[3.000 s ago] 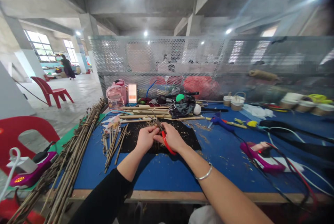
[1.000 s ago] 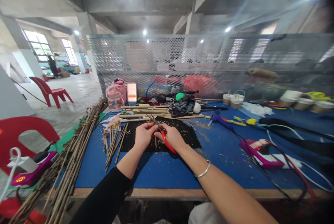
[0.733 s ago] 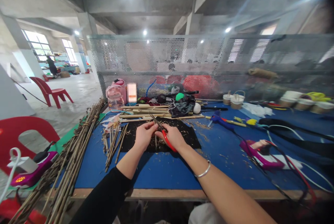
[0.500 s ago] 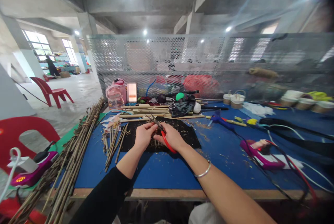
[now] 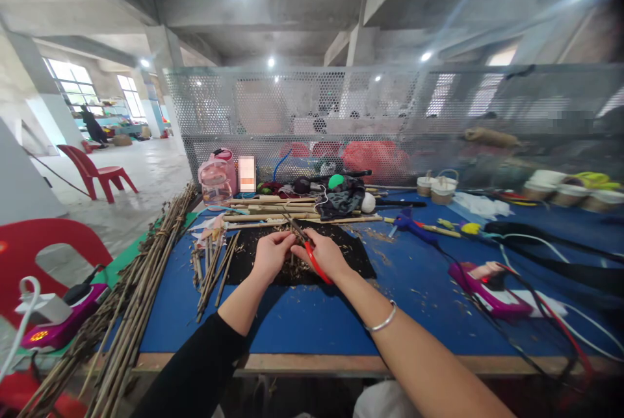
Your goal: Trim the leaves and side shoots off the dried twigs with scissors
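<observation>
My right hand (image 5: 325,255) is closed round red-handled scissors (image 5: 316,263), whose blades point away from me and to the left. Beside it, my left hand (image 5: 271,254) is closed in a pinch near the blades; what its fingers hold is too small and hidden to make out. Both hands are over a black cloth (image 5: 353,255) strewn with small brown scraps. Just left of the cloth lie short cut twigs (image 5: 210,268) on the blue tabletop (image 5: 312,327).
A bundle of long dry stalks (image 5: 141,294) lies along the left edge. Bamboo sticks (image 5: 263,209) lie behind the cloth. A glue gun (image 5: 409,224) and a purple power strip (image 5: 492,288) with cables are at right. A mesh partition (image 5: 273,106) stands behind.
The hands have shifted very slightly, with the fingers still together. The scissors have turned a little in my right hand.
</observation>
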`<state>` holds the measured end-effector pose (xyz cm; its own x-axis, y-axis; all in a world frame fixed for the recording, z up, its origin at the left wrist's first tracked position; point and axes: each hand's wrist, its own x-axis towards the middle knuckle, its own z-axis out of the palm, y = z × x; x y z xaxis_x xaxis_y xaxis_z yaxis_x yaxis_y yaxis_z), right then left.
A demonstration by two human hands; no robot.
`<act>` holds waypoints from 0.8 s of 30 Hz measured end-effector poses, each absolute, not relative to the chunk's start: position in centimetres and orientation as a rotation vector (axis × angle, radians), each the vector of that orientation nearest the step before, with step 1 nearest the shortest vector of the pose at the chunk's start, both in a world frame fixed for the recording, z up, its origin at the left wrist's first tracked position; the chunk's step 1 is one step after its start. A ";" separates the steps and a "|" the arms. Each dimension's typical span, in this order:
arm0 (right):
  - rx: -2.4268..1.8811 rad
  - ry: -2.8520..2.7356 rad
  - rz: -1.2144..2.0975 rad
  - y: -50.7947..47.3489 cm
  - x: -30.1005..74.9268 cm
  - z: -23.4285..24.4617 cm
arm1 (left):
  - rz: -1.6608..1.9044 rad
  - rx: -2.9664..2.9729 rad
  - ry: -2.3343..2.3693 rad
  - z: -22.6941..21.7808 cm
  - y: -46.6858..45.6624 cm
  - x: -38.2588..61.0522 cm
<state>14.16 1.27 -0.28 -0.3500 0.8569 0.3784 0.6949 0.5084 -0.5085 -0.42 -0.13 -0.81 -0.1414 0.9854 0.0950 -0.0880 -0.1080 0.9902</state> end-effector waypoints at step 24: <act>-1.310 -2.105 0.353 0.8 13.7 -0.4 | 1.476 1.088 1.163 -0.2 -0.5 -0.2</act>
<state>13.69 0.85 -0.43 -0.3102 0.8770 0.3670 0.7090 0.4706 -0.5253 -0.20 -0.52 -0.24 -0.1722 0.9808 0.0910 -0.1412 -0.1160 0.9832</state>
